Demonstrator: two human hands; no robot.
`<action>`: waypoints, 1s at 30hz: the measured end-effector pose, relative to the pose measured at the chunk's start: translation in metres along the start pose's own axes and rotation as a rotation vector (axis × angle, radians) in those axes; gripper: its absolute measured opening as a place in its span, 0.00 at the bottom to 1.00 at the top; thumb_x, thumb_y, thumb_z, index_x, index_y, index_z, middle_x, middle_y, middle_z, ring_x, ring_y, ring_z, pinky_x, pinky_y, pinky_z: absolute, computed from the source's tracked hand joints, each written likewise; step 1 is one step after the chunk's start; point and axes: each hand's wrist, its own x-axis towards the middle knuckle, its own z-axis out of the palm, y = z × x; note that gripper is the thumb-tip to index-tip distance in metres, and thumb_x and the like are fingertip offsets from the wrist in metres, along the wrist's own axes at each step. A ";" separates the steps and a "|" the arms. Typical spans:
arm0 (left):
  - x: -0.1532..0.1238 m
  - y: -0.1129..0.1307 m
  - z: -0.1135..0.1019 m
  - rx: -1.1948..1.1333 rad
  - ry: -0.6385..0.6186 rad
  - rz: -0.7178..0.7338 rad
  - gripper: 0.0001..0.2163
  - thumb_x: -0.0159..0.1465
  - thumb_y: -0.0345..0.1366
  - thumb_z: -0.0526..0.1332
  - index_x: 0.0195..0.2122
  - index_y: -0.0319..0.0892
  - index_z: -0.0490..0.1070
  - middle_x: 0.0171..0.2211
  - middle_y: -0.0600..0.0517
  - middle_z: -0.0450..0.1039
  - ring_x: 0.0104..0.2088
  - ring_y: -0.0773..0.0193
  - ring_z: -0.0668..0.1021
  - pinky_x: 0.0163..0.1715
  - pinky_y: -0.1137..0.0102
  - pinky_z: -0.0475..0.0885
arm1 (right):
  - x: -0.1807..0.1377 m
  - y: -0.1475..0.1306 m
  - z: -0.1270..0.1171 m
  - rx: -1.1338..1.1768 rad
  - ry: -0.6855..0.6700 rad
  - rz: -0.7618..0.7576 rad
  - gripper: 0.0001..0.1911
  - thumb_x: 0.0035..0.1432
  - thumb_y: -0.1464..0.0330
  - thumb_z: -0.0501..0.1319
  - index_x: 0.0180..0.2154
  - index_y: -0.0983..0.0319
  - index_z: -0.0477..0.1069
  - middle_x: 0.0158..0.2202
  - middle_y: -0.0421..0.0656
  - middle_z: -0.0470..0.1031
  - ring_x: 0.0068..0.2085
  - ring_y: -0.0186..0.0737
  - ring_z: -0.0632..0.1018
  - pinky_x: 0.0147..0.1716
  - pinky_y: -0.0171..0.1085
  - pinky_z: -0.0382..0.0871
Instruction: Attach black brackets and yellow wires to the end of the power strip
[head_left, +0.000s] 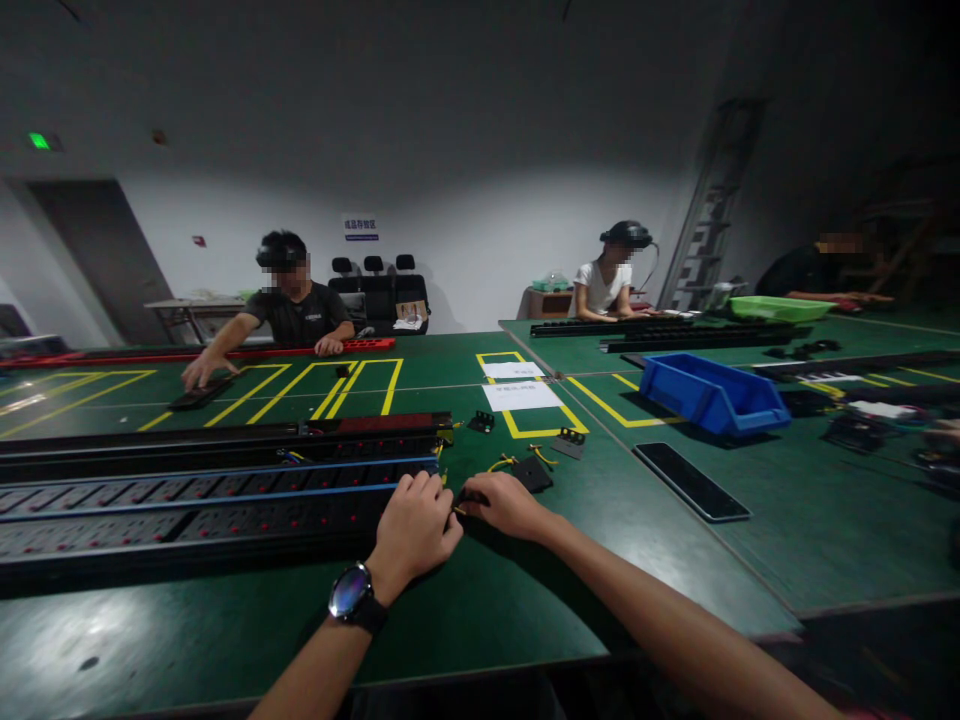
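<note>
My left hand (417, 525), with a watch (350, 592) on its wrist, curls over the right end of a long black strip (285, 522) dotted with red. Close beside it, my right hand (501, 505) pinches a small black part (469, 497). A bit of yellow wire shows between the two hands; the fingertips partly hide where it joins. Just beyond my right hand lies a flat black piece (532, 474) with yellow wires around it. Two small black brackets, one nearer (570, 442) and one farther (481, 422), rest on the green table.
More long black strips lie parallel at left. A phone (691, 482) and a blue bin (712, 393) are to the right. White paper sheets (521, 396) lie on yellow-taped outlines. Across the table, one person (300, 312) touches a black piece (202, 394); other people sit farther right.
</note>
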 end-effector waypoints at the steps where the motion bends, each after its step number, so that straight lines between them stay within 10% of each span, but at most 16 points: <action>1: 0.000 0.000 0.000 0.001 -0.002 0.000 0.08 0.64 0.37 0.59 0.35 0.41 0.76 0.37 0.44 0.74 0.42 0.51 0.72 0.42 0.56 0.64 | 0.000 0.000 0.000 0.002 0.002 0.001 0.07 0.63 0.64 0.67 0.34 0.60 0.77 0.31 0.40 0.76 0.31 0.35 0.72 0.30 0.33 0.53; 30: 0.000 0.000 0.000 0.014 -0.008 -0.002 0.08 0.64 0.38 0.59 0.35 0.40 0.76 0.37 0.45 0.74 0.42 0.51 0.72 0.42 0.56 0.64 | 0.000 0.003 0.003 0.019 0.014 -0.004 0.06 0.62 0.64 0.67 0.35 0.60 0.77 0.31 0.40 0.77 0.31 0.35 0.72 0.30 0.33 0.53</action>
